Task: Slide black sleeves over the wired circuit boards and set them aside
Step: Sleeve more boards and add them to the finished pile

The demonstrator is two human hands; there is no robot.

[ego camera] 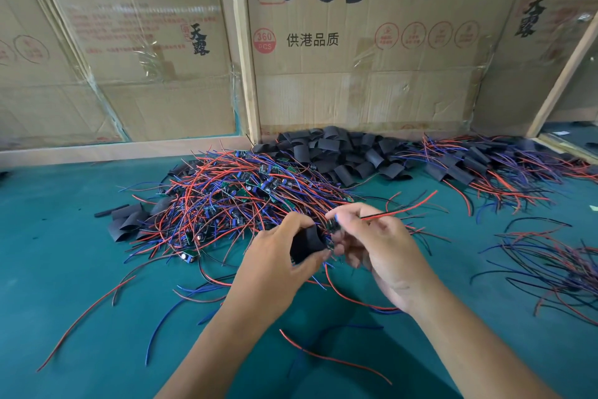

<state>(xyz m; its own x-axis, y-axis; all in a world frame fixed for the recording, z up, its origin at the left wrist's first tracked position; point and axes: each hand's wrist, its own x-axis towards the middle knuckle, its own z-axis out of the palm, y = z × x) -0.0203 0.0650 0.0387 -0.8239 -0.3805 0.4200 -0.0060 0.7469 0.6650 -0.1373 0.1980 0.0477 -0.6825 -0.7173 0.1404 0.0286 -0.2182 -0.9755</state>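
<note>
Two hands are held close together above the green mat (64, 269), near the middle. A black sleeve (307, 243) is gripped by the curled fingers of the left hand (278, 269). A small board (335, 227) is pinched by the right hand (382, 253), just beside the sleeve's open end, with its red wire (404, 207) trailing away to the right. A heap of wired boards (233, 191) is seen beyond the hands. Loose sleeves (343, 152) are piled further back against the cardboard (356, 91). Sleeved boards (479, 165) are gathered far right
</note>
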